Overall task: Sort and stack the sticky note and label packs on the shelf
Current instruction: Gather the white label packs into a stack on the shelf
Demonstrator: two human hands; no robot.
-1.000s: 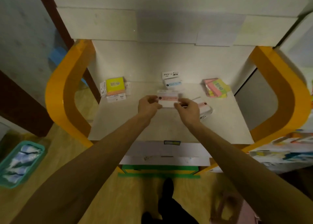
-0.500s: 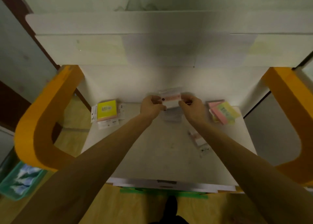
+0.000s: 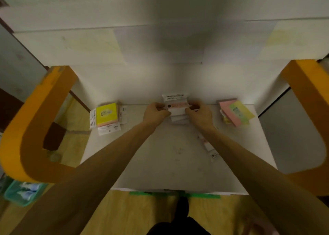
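At far centre: we set a label pack (image 3: 177, 105) on the stack (image 3: 179, 119).
Hands: left (image 3: 155, 111) and right (image 3: 200, 112) pinch its ends.
Next: we square it, then let go.

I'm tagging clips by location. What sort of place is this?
Probably a stationery shop or stockroom, though I can't be sure: a white display shelf with orange side panels, packaged sticky note packs with printed labels, and a green bin of goods on the floor.

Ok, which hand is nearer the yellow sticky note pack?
Left. The left hand is right of the yellow sticky note pack, pinching the label pack; the right hand is farther right, pinching its other end.
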